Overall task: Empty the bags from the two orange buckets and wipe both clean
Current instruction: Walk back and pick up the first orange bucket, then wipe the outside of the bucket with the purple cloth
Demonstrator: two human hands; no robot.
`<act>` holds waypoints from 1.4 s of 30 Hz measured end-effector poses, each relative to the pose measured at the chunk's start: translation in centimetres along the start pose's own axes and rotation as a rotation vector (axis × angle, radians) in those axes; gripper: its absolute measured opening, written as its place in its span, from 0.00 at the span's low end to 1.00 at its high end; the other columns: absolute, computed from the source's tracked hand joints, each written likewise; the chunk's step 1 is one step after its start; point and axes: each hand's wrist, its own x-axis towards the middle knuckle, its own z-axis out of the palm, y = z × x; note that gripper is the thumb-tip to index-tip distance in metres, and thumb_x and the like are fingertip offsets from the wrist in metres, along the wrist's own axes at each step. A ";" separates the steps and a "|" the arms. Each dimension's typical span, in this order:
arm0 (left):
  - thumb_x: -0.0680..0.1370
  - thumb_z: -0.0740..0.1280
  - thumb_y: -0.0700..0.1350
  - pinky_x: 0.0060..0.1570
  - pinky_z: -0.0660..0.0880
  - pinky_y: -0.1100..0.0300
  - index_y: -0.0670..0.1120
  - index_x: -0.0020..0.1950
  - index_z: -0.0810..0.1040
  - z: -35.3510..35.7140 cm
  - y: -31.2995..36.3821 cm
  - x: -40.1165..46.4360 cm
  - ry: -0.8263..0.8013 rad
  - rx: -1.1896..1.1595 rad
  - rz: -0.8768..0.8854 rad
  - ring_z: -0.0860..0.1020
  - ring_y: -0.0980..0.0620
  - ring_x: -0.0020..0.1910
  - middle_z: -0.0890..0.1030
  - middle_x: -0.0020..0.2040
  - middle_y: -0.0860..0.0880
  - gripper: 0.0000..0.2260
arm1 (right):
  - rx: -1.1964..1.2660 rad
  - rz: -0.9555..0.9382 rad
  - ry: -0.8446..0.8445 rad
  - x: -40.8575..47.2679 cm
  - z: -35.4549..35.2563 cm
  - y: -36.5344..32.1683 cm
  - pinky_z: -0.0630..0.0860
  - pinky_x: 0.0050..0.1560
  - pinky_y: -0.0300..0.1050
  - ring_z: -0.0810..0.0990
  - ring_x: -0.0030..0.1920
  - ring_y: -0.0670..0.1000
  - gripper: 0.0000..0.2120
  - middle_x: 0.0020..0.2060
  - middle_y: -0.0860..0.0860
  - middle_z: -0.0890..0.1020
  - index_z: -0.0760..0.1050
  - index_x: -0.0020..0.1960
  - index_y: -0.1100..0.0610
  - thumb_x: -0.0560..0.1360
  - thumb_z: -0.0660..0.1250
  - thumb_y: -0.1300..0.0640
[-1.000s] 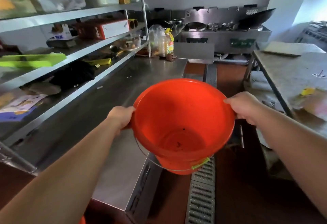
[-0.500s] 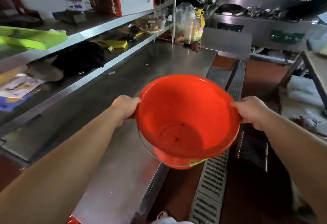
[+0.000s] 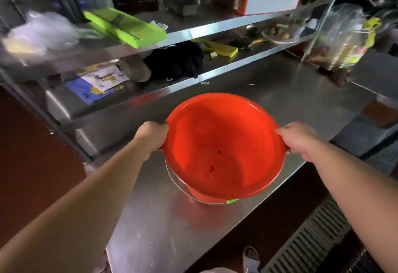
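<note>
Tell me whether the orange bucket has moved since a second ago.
Yes. The orange bucket, gripped by the left hand and right hand, has shifted left from over the floor drain to above the steel counter.

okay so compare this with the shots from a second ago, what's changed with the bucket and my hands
The orange bucket has been carried left: a second ago it hung over the floor drain beside the counter; now it is above the steel counter, low, whether touching I cannot tell. The view swung left toward the shelves too. Unchanged: the left hand and right hand still grip opposite sides of the rim, and the bucket holds no bag, only dark specks.
</note>
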 end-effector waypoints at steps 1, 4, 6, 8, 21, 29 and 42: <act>0.74 0.65 0.52 0.37 0.82 0.58 0.41 0.40 0.84 -0.5 -0.5 0.2 0.034 0.001 -0.031 0.82 0.51 0.24 0.80 0.24 0.51 0.16 | -0.032 -0.031 -0.020 1.5 0.7 -0.9 0.84 0.40 0.60 0.85 0.35 0.62 0.17 0.33 0.61 0.85 0.82 0.41 0.64 0.73 0.67 0.50; 0.72 0.64 0.53 0.43 0.86 0.49 0.40 0.41 0.84 -1.5 -1.7 0.4 0.134 -0.006 -0.104 0.85 0.44 0.32 0.81 0.28 0.48 0.17 | -0.076 -0.105 -0.122 5.3 2.8 -3.9 0.83 0.33 0.54 0.85 0.32 0.60 0.16 0.31 0.60 0.84 0.83 0.40 0.63 0.72 0.66 0.51; 0.73 0.65 0.52 0.45 0.86 0.46 0.41 0.40 0.83 -1.8 -2.2 0.1 0.219 -0.012 -0.166 0.86 0.42 0.37 0.82 0.32 0.46 0.15 | -0.072 -0.155 -0.179 7.7 4.3 -5.7 0.77 0.24 0.44 0.83 0.26 0.56 0.14 0.31 0.59 0.84 0.82 0.38 0.62 0.72 0.66 0.52; 0.75 0.65 0.51 0.46 0.86 0.46 0.43 0.41 0.83 -1.8 -2.6 -0.8 0.297 -0.004 -0.234 0.86 0.41 0.40 0.85 0.36 0.44 0.13 | -0.074 -0.202 -0.252 9.8 5.5 -7.2 0.76 0.24 0.42 0.80 0.24 0.54 0.13 0.31 0.61 0.84 0.81 0.38 0.63 0.73 0.66 0.54; 0.81 0.62 0.53 0.42 0.86 0.47 0.39 0.44 0.83 -0.9 -4.6 -5.4 0.517 -0.131 -0.479 0.86 0.44 0.36 0.84 0.40 0.43 0.19 | -0.147 -0.387 -0.527 13.5 10.8 -13.6 0.78 0.30 0.45 0.78 0.31 0.54 0.12 0.31 0.54 0.79 0.77 0.38 0.58 0.79 0.63 0.56; 0.80 0.60 0.50 0.64 0.77 0.44 0.46 0.69 0.73 -0.6 -4.9 -5.2 0.529 0.035 -0.335 0.78 0.38 0.63 0.78 0.66 0.41 0.19 | -0.085 -0.390 -0.511 14.8 11.2 -11.2 0.80 0.34 0.46 0.84 0.36 0.53 0.21 0.35 0.52 0.84 0.80 0.46 0.55 0.81 0.55 0.43; 0.79 0.67 0.48 0.61 0.76 0.51 0.49 0.63 0.80 10.8 5.2 -4.8 0.192 0.382 0.270 0.80 0.46 0.57 0.80 0.56 0.49 0.13 | -0.523 -0.455 -0.382 24.1 13.0 4.9 0.73 0.47 0.47 0.81 0.50 0.60 0.07 0.48 0.59 0.83 0.76 0.52 0.55 0.80 0.61 0.54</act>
